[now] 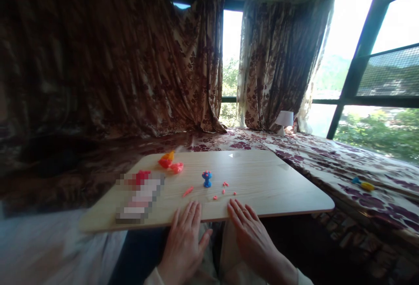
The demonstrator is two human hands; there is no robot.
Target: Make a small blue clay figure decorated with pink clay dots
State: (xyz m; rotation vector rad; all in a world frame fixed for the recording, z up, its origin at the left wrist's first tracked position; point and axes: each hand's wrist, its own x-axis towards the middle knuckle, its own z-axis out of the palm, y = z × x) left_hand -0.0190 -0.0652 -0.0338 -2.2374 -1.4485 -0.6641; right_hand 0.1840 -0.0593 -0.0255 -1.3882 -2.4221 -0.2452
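My left hand (pixel 183 243) lies flat and open, its fingertips on the near edge of a light wooden tabletop (pixel 262 184). My right hand (pixel 250 232) rests open beside it, fingers stretched onto the same edge. Neither hand holds anything. On the board just beyond them stands a small blue clay figure (pixel 207 179). A thin orange clay strip (pixel 187 191) and several tiny orange bits (pixel 224 191) lie around it. Further back are orange and yellow clay lumps (pixel 170 162). A red lump (pixel 142 176) sits by a blurred patch at the left.
The board sits over a bed with a floral cover (pixel 327 154). Patterned curtains (pixel 131 66) hang behind, and windows (pixel 376 71) run along the right. A small white lamp (pixel 284 121) stands at the back. Blue and yellow clay pieces (pixel 363 184) lie on the cover at the right.
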